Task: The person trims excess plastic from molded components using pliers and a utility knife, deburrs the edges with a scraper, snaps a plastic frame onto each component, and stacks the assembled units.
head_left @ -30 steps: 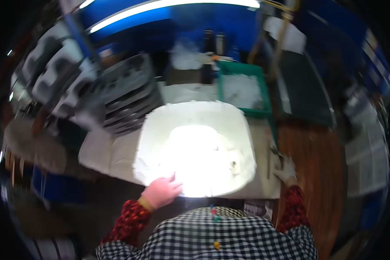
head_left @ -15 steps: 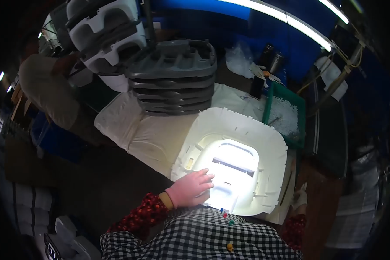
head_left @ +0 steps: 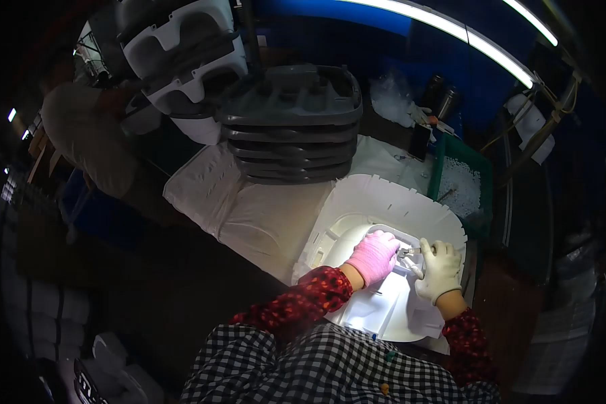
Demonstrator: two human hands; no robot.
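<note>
A white plastic shell point(head_left: 404, 192) with a notched rim lies in front of me, brightly lit in the middle. My right hand point(head_left: 441, 271), in a white glove, is closed around the handles of pliers point(head_left: 407, 254). Their metal jaws are over the slotted centre of the shell. Just left of the jaws is my left hand point(head_left: 374, 258), in a pink glove. Its fingers are bent and together at the slot; whatever they hold is hidden.
Behind the shell stands a stack of dark grey plastic trays point(head_left: 293, 135). To the right is a green bin point(head_left: 466, 178) of small white pieces. A padded cream cover point(head_left: 249, 219) lies left. Farther left is another person point(head_left: 91, 138), near stacked grey-and-white shells point(head_left: 182, 67).
My right hand has come from beside the shell to over its middle, now with pliers. My left hand has moved forward and right, from lying spread to bent fingers at the slot.
</note>
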